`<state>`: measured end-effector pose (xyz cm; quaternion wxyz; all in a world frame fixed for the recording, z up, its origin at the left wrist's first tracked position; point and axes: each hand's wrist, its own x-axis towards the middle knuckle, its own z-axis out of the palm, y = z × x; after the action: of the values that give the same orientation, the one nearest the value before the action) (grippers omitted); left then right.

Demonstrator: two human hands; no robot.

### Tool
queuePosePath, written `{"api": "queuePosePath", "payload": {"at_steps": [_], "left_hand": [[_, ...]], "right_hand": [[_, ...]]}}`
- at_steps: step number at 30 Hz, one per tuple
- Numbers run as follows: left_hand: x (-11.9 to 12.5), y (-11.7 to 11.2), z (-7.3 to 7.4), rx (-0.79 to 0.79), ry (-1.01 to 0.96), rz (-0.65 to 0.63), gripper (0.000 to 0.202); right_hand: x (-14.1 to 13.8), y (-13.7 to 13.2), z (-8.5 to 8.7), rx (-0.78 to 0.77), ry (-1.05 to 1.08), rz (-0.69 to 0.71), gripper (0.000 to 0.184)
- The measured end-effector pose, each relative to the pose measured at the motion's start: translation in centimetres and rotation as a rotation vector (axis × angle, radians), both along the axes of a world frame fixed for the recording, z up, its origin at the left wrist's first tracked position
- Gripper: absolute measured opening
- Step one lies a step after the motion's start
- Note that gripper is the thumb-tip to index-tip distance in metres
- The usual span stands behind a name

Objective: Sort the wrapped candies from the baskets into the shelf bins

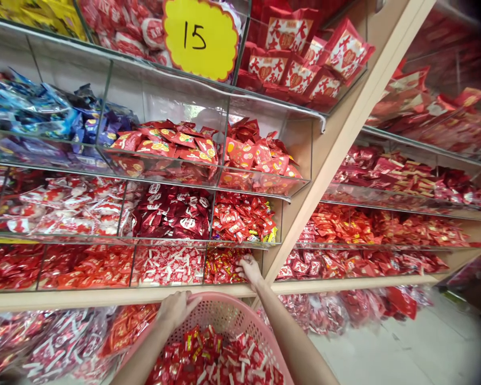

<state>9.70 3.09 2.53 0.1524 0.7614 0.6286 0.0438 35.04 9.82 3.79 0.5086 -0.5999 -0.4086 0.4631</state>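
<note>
My left hand (176, 308) grips the far rim of a pink plastic basket (224, 313) held low in front of me; the basket holds several red and white wrapped candies (220, 355). My right hand (248, 268) reaches into the rightmost clear bin of a lower shelf row, its fingers curled down among small red and yellow wrapped candies (222, 264). What the fingers hold, if anything, is hidden.
Clear acrylic bins full of wrapped sweets fill the shelves: white-and-red ones (170, 264), dark red packets (172, 211), blue ones (32, 109). A yellow price tag reading 15 (200, 38) hangs above. A wooden upright (332, 155) divides this unit from more shelving at the right.
</note>
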Motion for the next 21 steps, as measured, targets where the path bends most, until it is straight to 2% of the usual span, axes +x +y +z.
{"api": "queuePosePath", "payload": {"at_steps": [5,9,11,15,17,21], "left_hand": [[-0.1,0.1,0.0,0.0,0.008,-0.014,0.064],[-0.1,0.1,0.1,0.006,0.016,-0.013,0.064],[0.0,0.1,0.2,0.003,0.013,-0.013,0.065],[0.0,0.0,0.5,-0.016,0.014,-0.014,0.067],[0.0,-0.1,0.6,-0.017,0.013,-0.017,0.067],[0.0,0.0,0.7,-0.022,0.008,-0.006,0.067]], "right_hand": [[-1.3,0.4,0.7,-0.028,-0.012,-0.007,0.012],[-1.5,0.6,0.5,-0.025,-0.127,-0.031,0.022],[-1.6,0.6,0.5,-0.019,-0.32,-0.01,0.028],[-2.5,0.2,1.2,-0.112,-0.882,0.069,0.041],[-2.9,0.0,1.6,-0.153,-0.986,0.102,0.047],[-3.2,-0.2,2.1,-0.156,-1.0,0.13,0.047]]}}
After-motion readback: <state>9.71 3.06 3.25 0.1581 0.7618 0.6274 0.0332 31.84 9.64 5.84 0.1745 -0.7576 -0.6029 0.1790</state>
